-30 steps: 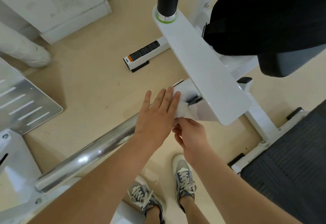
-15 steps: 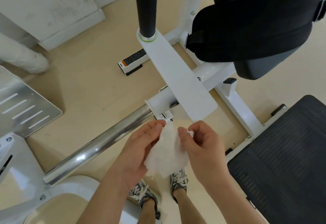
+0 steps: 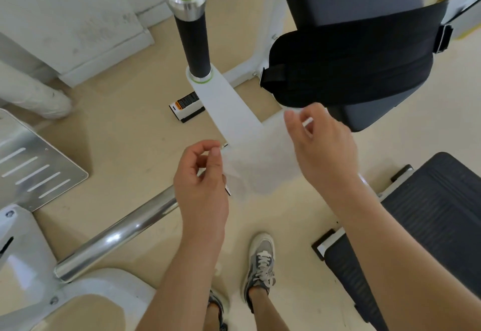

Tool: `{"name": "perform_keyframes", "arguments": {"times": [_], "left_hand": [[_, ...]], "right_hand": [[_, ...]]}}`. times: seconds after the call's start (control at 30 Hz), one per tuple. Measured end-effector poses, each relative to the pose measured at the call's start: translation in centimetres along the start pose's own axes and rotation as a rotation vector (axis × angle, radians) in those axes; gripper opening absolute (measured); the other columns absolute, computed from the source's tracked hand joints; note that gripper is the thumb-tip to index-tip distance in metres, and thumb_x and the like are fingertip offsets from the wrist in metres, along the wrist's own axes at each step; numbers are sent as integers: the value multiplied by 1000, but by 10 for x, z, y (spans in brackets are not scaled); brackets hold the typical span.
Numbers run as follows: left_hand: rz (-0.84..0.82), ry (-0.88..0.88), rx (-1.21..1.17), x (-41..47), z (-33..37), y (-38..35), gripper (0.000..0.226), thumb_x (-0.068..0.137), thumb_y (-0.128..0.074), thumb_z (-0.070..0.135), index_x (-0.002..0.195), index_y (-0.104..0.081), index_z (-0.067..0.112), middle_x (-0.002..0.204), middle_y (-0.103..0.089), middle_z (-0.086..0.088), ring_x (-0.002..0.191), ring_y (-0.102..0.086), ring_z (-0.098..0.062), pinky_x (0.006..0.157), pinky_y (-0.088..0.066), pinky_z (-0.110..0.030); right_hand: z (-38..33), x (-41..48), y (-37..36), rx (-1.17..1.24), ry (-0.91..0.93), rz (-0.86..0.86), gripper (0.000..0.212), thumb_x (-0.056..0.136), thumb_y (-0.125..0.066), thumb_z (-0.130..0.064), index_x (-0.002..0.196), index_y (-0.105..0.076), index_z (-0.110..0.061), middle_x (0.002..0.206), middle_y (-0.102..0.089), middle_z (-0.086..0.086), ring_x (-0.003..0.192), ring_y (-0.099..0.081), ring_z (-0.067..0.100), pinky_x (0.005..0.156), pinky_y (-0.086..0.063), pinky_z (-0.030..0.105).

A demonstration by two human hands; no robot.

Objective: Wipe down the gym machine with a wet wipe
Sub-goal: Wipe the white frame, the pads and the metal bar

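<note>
A thin white wet wipe [image 3: 256,164] hangs spread out between my two hands, above the floor and in front of the gym machine's white arm [image 3: 229,111]. My left hand [image 3: 201,174] pinches its left edge between thumb and fingers. My right hand [image 3: 320,145] pinches its upper right corner, higher and further right. The white arm carries an upright black grip [image 3: 194,44] with a chrome cap ringed in green. A chrome bar [image 3: 117,234] runs from under my left hand toward the lower left.
The machine's dark seat pad with a black strap [image 3: 346,70] sits at the upper right. A black ribbed platform [image 3: 429,216] lies at the right. A metal slotted plate [image 3: 33,164] is at the left. My shoes [image 3: 260,260] stand on the beige floor below.
My hands lifted the wipe off the machine's joint, held it bunched, and have now pulled it apart into an open sheet. My view has risen, showing the grip's top cap.
</note>
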State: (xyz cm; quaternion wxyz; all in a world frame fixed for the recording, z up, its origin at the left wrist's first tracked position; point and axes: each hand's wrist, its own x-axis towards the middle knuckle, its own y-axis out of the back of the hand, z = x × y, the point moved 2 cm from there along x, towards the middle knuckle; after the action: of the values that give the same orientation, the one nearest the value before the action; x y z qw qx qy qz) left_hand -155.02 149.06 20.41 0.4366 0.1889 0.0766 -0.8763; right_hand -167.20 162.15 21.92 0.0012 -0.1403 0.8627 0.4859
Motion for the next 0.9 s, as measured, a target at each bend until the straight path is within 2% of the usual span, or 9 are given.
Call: {"name": "perform_keyframes", "arguments": {"times": [0.1, 0.2, 0.33, 0.43, 0.5, 0.6, 0.7, 0.77, 0.9], "left_hand": [[86, 72, 33, 11, -10, -3, 15, 98, -53, 21, 95, -62, 33, 81, -55, 6, 68, -53, -17, 61, -45, -31], [163, 132, 51, 7, -15, 1, 19, 99, -45, 21, 104, -56, 36, 93, -57, 4, 72, -55, -11, 66, -47, -29], [139, 224, 57, -22, -15, 3, 23, 100, -41, 21, 105, -58, 34, 92, -64, 7, 75, -58, -6, 65, -47, -27], [75, 227, 103, -27, -14, -5, 25, 101, -38, 20, 111, -58, 33, 102, -63, 10, 87, -62, -9, 75, -51, -28], [66, 209, 165, -16, -12, -8, 24, 99, -39, 16, 103, -60, 29, 97, -65, 9, 88, -62, -10, 81, -53, -34], [21, 260, 315, -6, -17, -9, 21, 89, -43, 6, 85, -59, 19, 80, -63, 4, 77, -58, -17, 74, -50, -38], [-75, 312, 355, -19, -23, -8, 31, 85, -46, -1, 91, -61, 25, 86, -67, 11, 80, -60, -10, 71, -48, -27], [-70, 296, 326, -23, -20, -9, 36, 88, -44, 1, 93, -62, 31, 86, -68, 19, 80, -62, -3, 78, -52, -32], [-80, 264, 184, 1, -6, -19, 30, 89, -44, 10, 98, -64, 30, 86, -70, 11, 84, -66, -14, 81, -54, -40]], "right_hand": [[-17, 4, -19, -117, 102, 136, 50, 99, -38, -45, 133, -47, -9, 126, -50, 12, 109, -51, 28, 85, -45, 39], [-38, -15, -63, -252, 218, 19, 73, 92, -28, -51, 141, -36, 2, 139, -43, 23, 121, -49, 37, 94, -45, 43], [-61, 2, -98, -461, 228, -1, 81, 88, -51, -41, 147, -21, 6, 141, -41, 23, 117, -50, 34, 95, -43, 39], [-88, 33, -105, -456, 291, -43, 79, 90, -45, -30, 149, -9, 6, 151, -27, 25, 129, -41, 34, 102, -38, 38], [-88, 31, -102, -431, 292, -65, 80, 87, -46, -29, 150, -8, 6, 155, -21, 25, 135, -36, 35, 107, -34, 39], [-51, -11, -82, -421, 230, -131, 85, 86, -51, -33, 151, -9, 3, 156, -19, 23, 138, -33, 35, 110, -31, 41], [-22, -42, -65, -457, 197, -179, 90, 85, -55, -42, 150, -14, 5, 153, -24, 27, 133, -39, 39, 105, -39, 45], [-29, -29, -70, -448, 174, -194, 92, 83, -55, -44, 149, -13, 5, 152, -26, 26, 130, -42, 38, 99, -43, 44], [-82, 33, -92, -352, 210, -173, 92, 88, -46, -47, 151, -1, 3, 156, -19, 21, 130, -39, 32, 92, -45, 40]]}}
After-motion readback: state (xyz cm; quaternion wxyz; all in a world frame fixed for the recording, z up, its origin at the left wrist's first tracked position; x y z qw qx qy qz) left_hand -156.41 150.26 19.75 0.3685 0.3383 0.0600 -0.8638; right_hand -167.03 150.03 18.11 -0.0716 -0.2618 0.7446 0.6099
